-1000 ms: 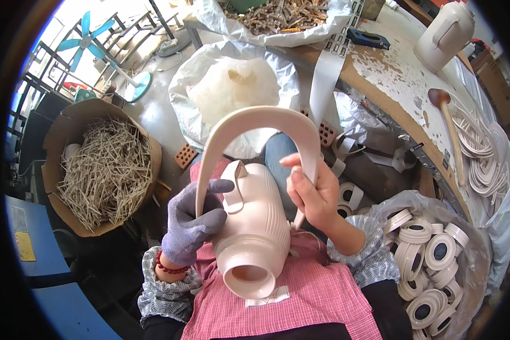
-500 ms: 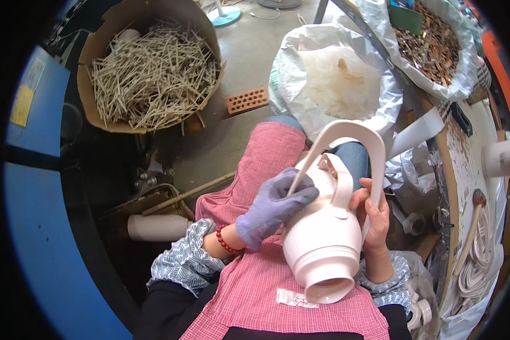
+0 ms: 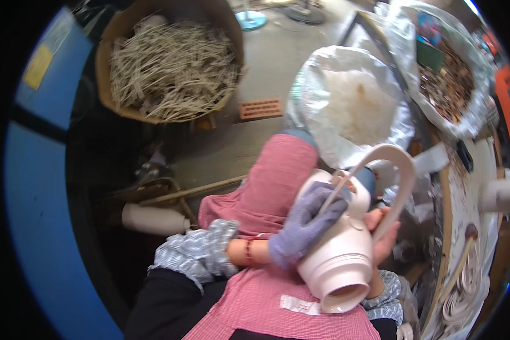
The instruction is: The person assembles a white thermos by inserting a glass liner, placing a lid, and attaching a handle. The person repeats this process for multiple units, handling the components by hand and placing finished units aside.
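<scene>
A pale pink plastic jug shell [image 3: 337, 263] lies tilted over my lap, its round open mouth toward me. A wide loop handle [image 3: 405, 164] arches over its far side, and a smaller fixed handle [image 3: 358, 195] stands on the body. My left hand [image 3: 310, 224], in a grey-purple glove, is closed round the left arm of the loop handle and rests against the shell. My bare right hand [image 3: 385, 241] is closed at the shell's right side, by the loop's other arm. The shell and loop partly hide its fingers.
Ahead left stands a cardboard box [image 3: 103, 71] of thin pale sticks. A white sack [image 3: 311, 90] with whitish contents is ahead, another sack [image 3: 399, 42] of brown scraps farther right. A perforated brick [image 3: 260, 109] lies on the floor. A pinkish bottle-shaped piece [image 3: 156, 220] lies left; a worktable [image 3: 456, 195] borders the right.
The view has shifted, so the surroundings sit farther right. My left hand has moved further over the shell's left side. My right fingers have moved back behind the loop's right arm.
</scene>
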